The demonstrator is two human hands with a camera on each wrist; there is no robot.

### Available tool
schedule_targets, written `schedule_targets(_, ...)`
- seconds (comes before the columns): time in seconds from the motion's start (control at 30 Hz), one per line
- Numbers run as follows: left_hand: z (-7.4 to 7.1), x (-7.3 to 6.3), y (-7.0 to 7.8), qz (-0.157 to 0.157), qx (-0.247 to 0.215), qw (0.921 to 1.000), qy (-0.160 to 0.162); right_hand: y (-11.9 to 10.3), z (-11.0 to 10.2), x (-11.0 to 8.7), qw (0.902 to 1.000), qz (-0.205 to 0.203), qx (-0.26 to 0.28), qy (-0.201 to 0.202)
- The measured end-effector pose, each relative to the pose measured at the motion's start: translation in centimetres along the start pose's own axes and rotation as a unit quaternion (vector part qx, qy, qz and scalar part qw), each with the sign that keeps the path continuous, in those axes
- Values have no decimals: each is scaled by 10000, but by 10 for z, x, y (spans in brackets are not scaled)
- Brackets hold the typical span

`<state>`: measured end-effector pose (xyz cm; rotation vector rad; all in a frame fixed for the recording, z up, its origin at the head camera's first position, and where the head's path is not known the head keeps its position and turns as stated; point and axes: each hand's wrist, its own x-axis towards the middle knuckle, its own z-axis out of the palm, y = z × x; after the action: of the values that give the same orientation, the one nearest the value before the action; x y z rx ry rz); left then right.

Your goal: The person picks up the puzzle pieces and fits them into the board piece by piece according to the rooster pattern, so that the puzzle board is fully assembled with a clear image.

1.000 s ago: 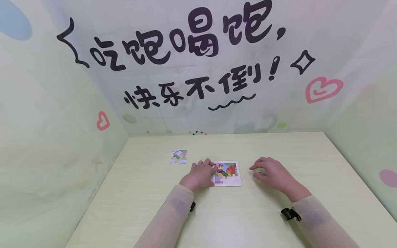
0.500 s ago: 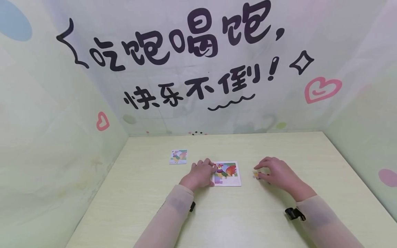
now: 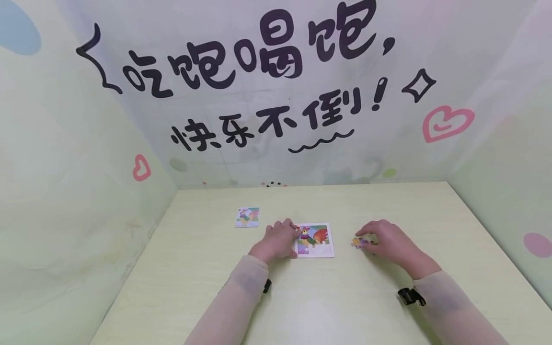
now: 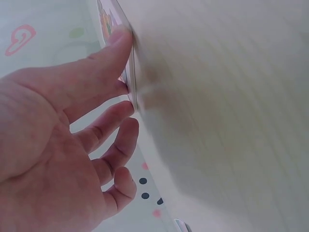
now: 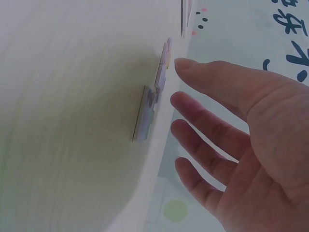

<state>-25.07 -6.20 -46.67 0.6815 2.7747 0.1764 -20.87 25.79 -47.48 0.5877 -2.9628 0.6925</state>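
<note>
A jigsaw puzzle board with a white border and a rooster picture lies mid-table. Its lower right part shows bare white. My left hand holds the board's left edge, thumb at the near corner and fingers at the far side; the left wrist view shows the thumb against the rim. To the right, my right hand hovers over several loose puzzle pieces, partly hidden by it. In the right wrist view its fingers are loosely bent, with the thumb apart from the pieces.
A small square card with a paler rooster picture lies at the back left. The light wooden table is enclosed by printed fabric walls at the back and sides.
My right hand has shifted slightly right and away from the board, and more of the loose pieces shows beneath its fingertips. The left hand and board stay in place.
</note>
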Motion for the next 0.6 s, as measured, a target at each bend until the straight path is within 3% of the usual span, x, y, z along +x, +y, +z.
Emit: schedule_targets(0.6,0,0,0,24,70,9999,-95,2,5,3,9997,68,74,-218)
